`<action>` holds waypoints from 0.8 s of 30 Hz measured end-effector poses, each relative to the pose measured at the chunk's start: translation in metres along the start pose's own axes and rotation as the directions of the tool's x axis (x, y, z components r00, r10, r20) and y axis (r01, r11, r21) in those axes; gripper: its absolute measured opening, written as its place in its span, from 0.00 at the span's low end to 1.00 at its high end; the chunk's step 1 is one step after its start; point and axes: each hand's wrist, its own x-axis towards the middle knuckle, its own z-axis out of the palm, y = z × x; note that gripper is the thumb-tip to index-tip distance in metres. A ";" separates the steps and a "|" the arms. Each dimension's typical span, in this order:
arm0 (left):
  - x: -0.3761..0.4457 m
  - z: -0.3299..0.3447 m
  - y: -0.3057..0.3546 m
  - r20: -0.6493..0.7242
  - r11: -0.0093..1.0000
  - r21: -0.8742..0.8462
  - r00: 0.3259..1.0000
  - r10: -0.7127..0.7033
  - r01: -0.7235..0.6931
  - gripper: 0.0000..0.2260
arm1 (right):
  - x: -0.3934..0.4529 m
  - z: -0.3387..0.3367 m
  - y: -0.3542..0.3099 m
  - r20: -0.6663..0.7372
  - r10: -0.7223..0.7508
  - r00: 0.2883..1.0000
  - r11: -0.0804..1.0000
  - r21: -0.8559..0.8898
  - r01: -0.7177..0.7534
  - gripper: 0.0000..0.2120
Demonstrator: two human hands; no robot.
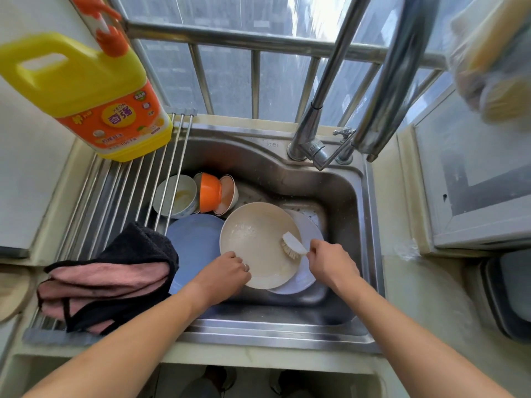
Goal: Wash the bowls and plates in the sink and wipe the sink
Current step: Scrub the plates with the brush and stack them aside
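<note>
Pale counter (425, 300) with a steel sink (339, 196) set into it, right under a barred window, and the person is standing over it looking down.

Nearest: two bare arms reaching in. The left hand (224, 272) is gripping the near-left rim of one beige plate (255, 242), fingers (240, 258) curled over the edge, holding it tilted. The right hand (330, 261) is wrapped tight round the handle of one white scrubbing brush (293, 245), bristles touching the plate's right side.

Under the beige plate one white plate (309, 271) is peeking out on the right, and one blue plate (195, 239) is lying just to the left. So three plates in the basin.

On the left, one roll-up rack (115, 193) is spanning the sink's edge, carrying one folded pink and black cloth (115, 271).

Further back, three bowls: one white bowl (176, 196) sitting upright partly under the rack, one orange bowl (211, 193) tipped on its side, and one pale bowl (230, 193) leaning against it.

At the far end, one yellow detergent jug (86, 90) is standing on the rack, and the faucet (316, 133) is rising at the back right.
</note>
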 end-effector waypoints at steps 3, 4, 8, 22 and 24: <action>-0.006 -0.015 -0.001 -0.179 0.998 -0.011 0.982 0.058 -0.061 0.06 | -0.008 -0.004 0.007 -0.008 0.025 1.000 0.992 0.128 -0.024 0.09; -0.007 -0.024 -0.001 -0.244 0.997 -0.048 0.968 0.055 -0.068 0.06 | -0.010 -0.006 0.008 -0.015 0.029 0.999 0.986 0.164 -0.026 0.09; -0.008 -0.053 -0.001 -0.425 0.980 -0.173 0.905 0.019 -0.102 0.03 | -0.015 -0.015 0.002 0.044 0.046 0.998 0.986 0.159 -0.052 0.08; 0.008 -0.057 -0.011 -0.232 1.000 0.012 0.973 0.008 -0.006 0.09 | -0.010 -0.011 -0.003 0.015 -0.001 1.000 0.997 0.082 0.000 0.09; 0.006 -0.064 -0.011 -0.246 0.975 -0.192 0.957 -0.155 0.109 0.10 | -0.011 -0.014 0.000 -0.105 0.001 0.994 0.974 0.226 0.023 0.09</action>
